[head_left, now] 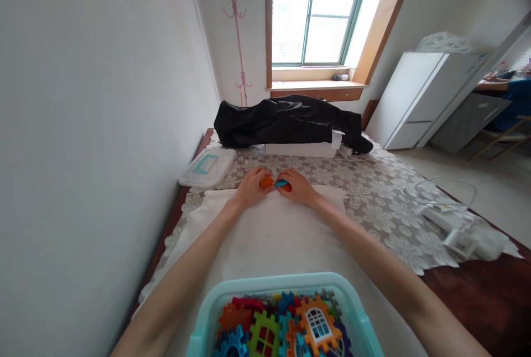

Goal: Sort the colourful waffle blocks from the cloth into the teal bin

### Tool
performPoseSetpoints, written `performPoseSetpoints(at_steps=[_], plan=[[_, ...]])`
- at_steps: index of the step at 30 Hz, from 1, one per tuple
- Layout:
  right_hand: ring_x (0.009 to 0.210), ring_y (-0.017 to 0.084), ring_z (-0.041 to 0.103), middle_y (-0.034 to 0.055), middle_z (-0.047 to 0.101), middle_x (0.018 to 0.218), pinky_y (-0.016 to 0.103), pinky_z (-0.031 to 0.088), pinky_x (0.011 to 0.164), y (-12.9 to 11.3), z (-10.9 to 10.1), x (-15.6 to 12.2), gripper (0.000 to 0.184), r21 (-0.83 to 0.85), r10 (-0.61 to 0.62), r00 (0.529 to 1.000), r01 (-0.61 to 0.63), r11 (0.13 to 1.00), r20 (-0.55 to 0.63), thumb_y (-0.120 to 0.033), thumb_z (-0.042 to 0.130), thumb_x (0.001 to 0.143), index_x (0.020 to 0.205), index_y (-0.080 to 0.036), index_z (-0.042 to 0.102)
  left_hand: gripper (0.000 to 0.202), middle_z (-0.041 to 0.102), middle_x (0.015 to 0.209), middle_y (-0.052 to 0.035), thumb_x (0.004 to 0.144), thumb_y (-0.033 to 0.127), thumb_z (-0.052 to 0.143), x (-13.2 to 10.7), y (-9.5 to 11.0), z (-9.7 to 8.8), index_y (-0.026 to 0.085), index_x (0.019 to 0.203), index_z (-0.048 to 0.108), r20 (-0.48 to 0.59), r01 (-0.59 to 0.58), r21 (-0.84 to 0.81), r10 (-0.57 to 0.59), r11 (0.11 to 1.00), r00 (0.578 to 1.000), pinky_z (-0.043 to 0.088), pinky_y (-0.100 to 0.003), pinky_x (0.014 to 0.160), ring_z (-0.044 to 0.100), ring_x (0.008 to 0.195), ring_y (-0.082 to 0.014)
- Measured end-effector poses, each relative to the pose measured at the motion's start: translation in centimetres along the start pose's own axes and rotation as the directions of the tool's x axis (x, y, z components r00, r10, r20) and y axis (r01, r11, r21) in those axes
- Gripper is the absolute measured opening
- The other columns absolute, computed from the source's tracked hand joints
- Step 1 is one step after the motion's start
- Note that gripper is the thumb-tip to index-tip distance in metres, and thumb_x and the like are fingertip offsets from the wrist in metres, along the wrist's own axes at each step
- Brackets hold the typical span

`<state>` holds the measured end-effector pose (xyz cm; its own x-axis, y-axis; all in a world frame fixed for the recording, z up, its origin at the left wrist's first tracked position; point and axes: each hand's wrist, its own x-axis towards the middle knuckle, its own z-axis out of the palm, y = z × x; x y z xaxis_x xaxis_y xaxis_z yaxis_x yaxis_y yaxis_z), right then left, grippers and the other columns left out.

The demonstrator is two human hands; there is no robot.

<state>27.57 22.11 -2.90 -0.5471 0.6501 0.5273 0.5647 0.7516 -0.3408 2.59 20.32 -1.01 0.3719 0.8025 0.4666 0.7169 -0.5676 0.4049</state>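
Note:
My left hand (254, 186) is closed around an orange building piece (266, 181) above the far edge of a white cloth (274, 235). Just beside it, my right hand (296, 186) grips a blue building piece (282, 184), with a bit of orange showing under its fingers. The two hands nearly meet, and whether the pieces touch I cannot tell. Close to me stands a light teal tub (265, 279) full of interlocking plastic pieces. Among them are a green window piece (264, 335) and an orange window piece (318, 324).
A white lid (209, 167) lies at the left by the wall. Black fabric (286, 122) covers a white box (301, 150) at the back. White devices with a cable (452, 229) rest at the right on the lace tablecloth (381, 207). Beyond are a fridge (423, 97) and a seated person.

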Motion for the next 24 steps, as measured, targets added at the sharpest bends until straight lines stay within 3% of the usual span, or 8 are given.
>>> performPoseSetpoints(at_steps=[4,8,12,14,17,20,22,24], plan=[[0.115,0.030,0.075,0.0094,0.082,0.117,0.045,0.064,0.105,-1.0,-0.4,-0.8,0.010,0.035,-0.010,0.988,0.016,0.999,-0.155,-0.025,0.075,0.099,0.109,-0.026,0.077,0.011,0.077,0.116,-0.0106,0.106,0.021,0.068,-0.9,0.5,-0.6,0.023,0.114,0.076,-0.082,-0.123,-0.046,0.119,0.991,0.990,0.062,-0.046,0.106,0.073,0.113,-0.0294],[0.109,0.030,0.076,0.0114,0.082,0.117,0.047,0.066,0.099,-3.3,-1.4,-2.6,0.014,0.084,-0.074,0.971,0.096,0.992,-0.226,-0.038,0.070,0.104,0.111,-0.028,0.076,0.023,0.078,0.112,-0.0112,0.116,0.029,0.055,-2.9,2.8,-2.6,0.026,0.109,0.076,-0.118,-0.228,0.023,0.229,0.973,0.966,0.061,-0.046,0.109,0.072,0.114,-0.0282],[0.115,0.032,0.078,0.0110,0.083,0.125,0.050,0.065,0.106,-5.2,-2.5,-5.0,0.032,0.256,-0.002,0.982,0.051,0.965,-0.187,-0.053,0.064,0.108,0.129,-0.030,0.074,0.022,0.078,0.127,-0.0126,0.113,0.037,0.059,-5.1,5.6,-4.2,0.028,0.124,0.075,-0.032,-0.125,-0.083,0.123,0.989,0.992,0.061,-0.049,0.115,0.073,0.123,-0.0293],[0.122,0.031,0.079,0.0098,0.083,0.131,0.051,0.063,0.113,-5.5,-2.5,-6.0,0.041,0.354,0.147,0.974,-0.079,0.932,-0.170,-0.058,0.054,0.113,0.139,-0.032,0.071,0.037,0.076,0.138,-0.0131,0.105,0.042,0.068,-6.1,6.4,-4.1,0.027,0.139,0.071,0.049,-0.009,-0.210,0.019,0.978,0.999,0.064,-0.049,0.112,0.075,0.122,-0.0300],[0.137,0.032,0.075,0.0106,0.080,0.145,0.054,0.059,0.122,-5.4,-1.8,-6.7,0.048,0.389,0.363,0.920,-0.285,0.876,-0.145,-0.060,0.043,0.116,0.146,-0.032,0.069,0.056,0.074,0.149,-0.0151,0.100,0.045,0.073,-7.3,6.9,-3.2,0.024,0.152,0.065,0.131,0.173,-0.304,-0.139,0.937,0.982,0.066,-0.051,0.111,0.077,0.122,-0.0312],[0.150,0.037,0.067,0.0143,0.073,0.158,0.061,0.053,0.131,-5.0,-0.5,-6.9,0.054,0.282,0.439,0.893,-0.398,0.873,-0.098,-0.059,0.055,0.111,0.154,-0.029,0.066,0.057,0.071,0.157,-0.0162,0.099,0.043,0.077,-8.1,7.3,-2.7,0.022,0.152,0.068,0.123,0.120,-0.196,-0.097,0.973,0.988,0.050,-0.058,0.133,0.067,0.146,-0.0365],[0.152,0.039,0.066,0.0165,0.073,0.158,0.063,0.049,0.134,-5.0,0.0,-6.9,0.058,0.215,0.403,0.914,-0.382,0.899,-0.057,-0.058,0.066,0.106,0.155,-0.026,0.066,0.062,0.067,0.165,-0.0151,0.098,0.044,0.081,-8.4,7.6,-2.7,0.024,0.155,0.068,0.155,0.033,-0.112,-0.016,0.993,0.988,0.038,-0.059,0.142,0.057,0.159,-0.0379],[0.145,0.037,0.070,0.0166,0.076,0.151,0.060,0.052,0.130,-5.1,0.0,-7.1,0.051,0.220,0.324,0.946,-0.311,0.924,-0.025,-0.054,0.070,0.105,0.147,-0.025,0.071,0.074,0.060,0.173,-0.0149,0.098,0.049,0.084,-8.6,7.7,-2.8,0.025,0.164,0.063,0.215,0.029,-0.069,-0.013,0.997,0.976,0.038,-0.059,0.142,0.054,0.163,-0.0380]])
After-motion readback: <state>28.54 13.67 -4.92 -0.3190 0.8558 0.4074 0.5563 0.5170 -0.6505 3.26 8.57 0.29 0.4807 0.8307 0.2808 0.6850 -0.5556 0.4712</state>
